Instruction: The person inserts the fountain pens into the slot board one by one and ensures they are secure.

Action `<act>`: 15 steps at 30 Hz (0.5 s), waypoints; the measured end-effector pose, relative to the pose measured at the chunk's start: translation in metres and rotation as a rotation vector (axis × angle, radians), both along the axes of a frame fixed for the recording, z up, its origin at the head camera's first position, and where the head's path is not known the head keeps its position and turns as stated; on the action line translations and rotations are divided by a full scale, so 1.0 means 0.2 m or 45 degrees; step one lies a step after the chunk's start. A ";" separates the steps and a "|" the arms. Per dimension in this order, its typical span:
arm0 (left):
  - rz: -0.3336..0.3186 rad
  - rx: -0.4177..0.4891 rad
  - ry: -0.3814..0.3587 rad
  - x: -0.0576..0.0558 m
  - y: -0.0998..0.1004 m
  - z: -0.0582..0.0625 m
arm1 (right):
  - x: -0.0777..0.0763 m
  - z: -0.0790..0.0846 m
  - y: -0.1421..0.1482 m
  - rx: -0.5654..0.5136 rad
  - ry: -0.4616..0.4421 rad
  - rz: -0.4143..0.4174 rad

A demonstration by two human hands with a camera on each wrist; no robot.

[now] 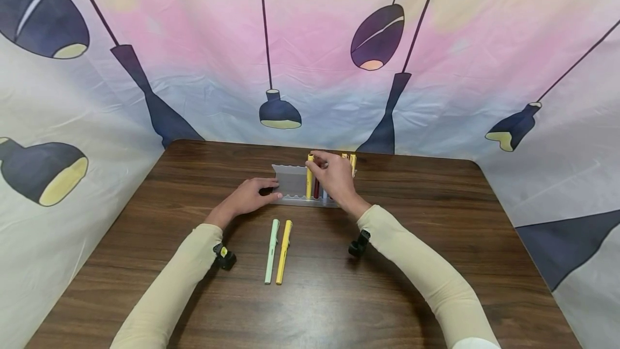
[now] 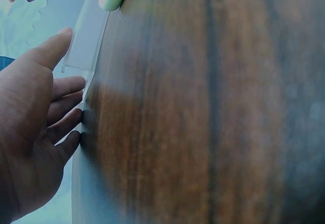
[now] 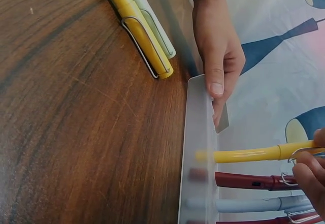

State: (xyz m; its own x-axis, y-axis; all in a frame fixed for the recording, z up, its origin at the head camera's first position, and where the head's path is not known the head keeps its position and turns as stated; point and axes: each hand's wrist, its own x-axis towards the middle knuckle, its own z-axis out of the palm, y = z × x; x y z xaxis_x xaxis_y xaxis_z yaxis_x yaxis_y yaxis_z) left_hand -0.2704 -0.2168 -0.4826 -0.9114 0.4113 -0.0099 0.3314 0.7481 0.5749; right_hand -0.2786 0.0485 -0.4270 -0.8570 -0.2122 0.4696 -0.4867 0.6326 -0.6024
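A translucent pen holder (image 1: 290, 183) with scalloped slots stands towards the back of the table. My left hand (image 1: 252, 195) grips its left end; in the right wrist view the thumb (image 3: 217, 84) lies on the front part. My right hand (image 1: 337, 178) pinches the top of an upright yellow pen (image 1: 309, 182), whose lower end sits in the holder, as the right wrist view shows. Beside that pen stand a dark red pen (image 3: 249, 180) and a pale blue-grey pen (image 3: 249, 204). Farther right, partly hidden behind my right hand, are more yellow pens (image 1: 353, 163).
In front of the holder, a mint green pen (image 1: 272, 252) and another yellow pen (image 1: 284, 252) lie side by side on the brown wooden table (image 1: 416, 284). A cloth backdrop (image 1: 319, 69) printed with hanging lamps rises behind the table's back edge.
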 end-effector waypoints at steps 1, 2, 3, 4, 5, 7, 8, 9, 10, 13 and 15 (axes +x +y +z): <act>-0.001 0.000 0.003 0.00 0.00 0.00 | 0.00 0.00 0.00 0.008 0.002 -0.003; 0.000 0.001 0.003 0.00 0.00 0.00 | 0.00 0.00 0.00 0.015 0.005 -0.006; 0.000 0.001 0.005 0.00 0.00 0.00 | 0.00 0.00 0.00 0.017 0.007 -0.008; -0.001 0.001 0.005 0.00 0.00 0.00 | 0.00 0.00 0.00 0.023 0.012 -0.010; 0.000 -0.001 0.004 0.00 0.00 0.00 | 0.00 0.00 0.00 0.030 0.017 -0.013; -0.002 -0.005 0.001 0.00 0.00 -0.01 | 0.00 0.00 0.00 0.043 0.027 -0.017; 0.000 -0.006 -0.002 0.00 0.00 -0.01 | 0.00 0.00 0.00 0.048 0.030 -0.018; 0.003 -0.006 -0.007 0.00 0.00 -0.01 | 0.00 0.00 0.00 0.050 0.032 -0.019; 0.006 -0.004 -0.012 0.00 0.00 -0.01 | 0.00 0.00 0.00 0.059 0.033 -0.021; -0.002 -0.001 -0.008 0.00 0.00 -0.01 | 0.00 0.00 0.00 0.070 0.024 -0.022; -0.003 -0.001 -0.004 0.00 -0.01 -0.01 | 0.00 0.01 0.00 0.078 0.012 -0.020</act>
State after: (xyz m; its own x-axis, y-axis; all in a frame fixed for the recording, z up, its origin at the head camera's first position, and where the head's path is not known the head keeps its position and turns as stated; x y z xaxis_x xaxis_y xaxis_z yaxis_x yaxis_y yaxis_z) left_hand -0.2711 -0.2178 -0.4844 -0.9103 0.4137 -0.0131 0.3316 0.7478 0.5751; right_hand -0.2784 0.0482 -0.4255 -0.8560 -0.2273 0.4644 -0.4821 0.6755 -0.5580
